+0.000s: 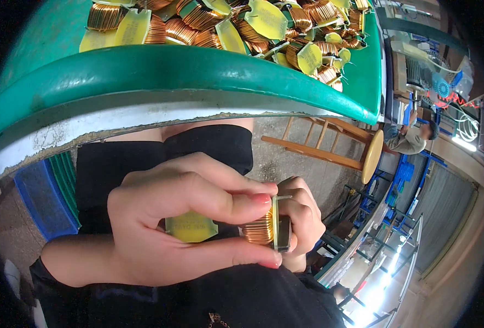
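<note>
Over my lap, my left hand (165, 213) grips a copper-wound coil (259, 228) between thumb and fingers. A thin pale plate (276, 224) stands across the coil's right end, with a short wire end jutting from its top. Inside the curl of the same hand sits a yellow plate (191, 227); whether another coil is attached to it is hidden. My right hand (302, 221) is closed at the coil's right end, its fingers curled round a small dark block (284, 234) that lies against the pale plate. Part of that block is covered by the fingers.
A green tray (187, 63) on the worktable's edge (88, 117) holds a heap of copper coils with yellow plates (266, 21). A wooden stool (357, 145) lies beyond my knees, a blue crate (45, 197) to the left. Another person (411, 136) is farther off at right.
</note>
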### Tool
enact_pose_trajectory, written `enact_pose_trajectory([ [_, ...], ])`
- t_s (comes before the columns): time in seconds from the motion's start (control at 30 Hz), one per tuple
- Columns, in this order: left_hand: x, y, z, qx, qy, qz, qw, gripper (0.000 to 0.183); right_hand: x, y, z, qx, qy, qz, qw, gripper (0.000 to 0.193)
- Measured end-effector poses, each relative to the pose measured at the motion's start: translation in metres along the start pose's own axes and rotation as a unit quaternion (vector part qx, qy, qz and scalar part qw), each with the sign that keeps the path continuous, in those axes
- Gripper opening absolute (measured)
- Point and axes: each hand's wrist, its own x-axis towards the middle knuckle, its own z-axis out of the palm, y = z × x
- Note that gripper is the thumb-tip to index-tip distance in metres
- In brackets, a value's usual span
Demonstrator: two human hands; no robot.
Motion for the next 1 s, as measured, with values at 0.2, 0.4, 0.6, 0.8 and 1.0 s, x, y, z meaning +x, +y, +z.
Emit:
enact_pose_trajectory([
  [0.2, 0.001, 0.0, 0.001, 0.005, 0.001, 0.009, 1.0, 0.055, -0.002, -0.003, -0.003, -0.015, -0.001, 0.0, 1.0, 0.05],
  [0.4, 0.002, 0.001, 0.005, 0.0, 0.009, 0.026, 1.0, 0.054, -0.006, 0.013, 0.004, 0.082, 0.052, -0.014, 0.995, 0.051],
  [0.6, 0.004, 0.003, 0.005, 0.004, 0.011, 0.057, 0.998, 0.051, -0.006, 0.004, 0.005, 0.058, 0.047, 0.011, 0.997, 0.051],
  [0.8, 0.003, 0.0, 0.006, 0.001, -0.001, 0.069, 0.998, 0.045, -0.001, 0.003, 0.006, 0.053, 0.059, -0.023, 0.997, 0.051],
  [1.0, 0.0, 0.002, 0.009, -0.014, -0.009, 0.074, 0.997, 0.038, -0.004, -0.001, 0.004, 0.058, 0.053, -0.036, 0.996, 0.051],
])
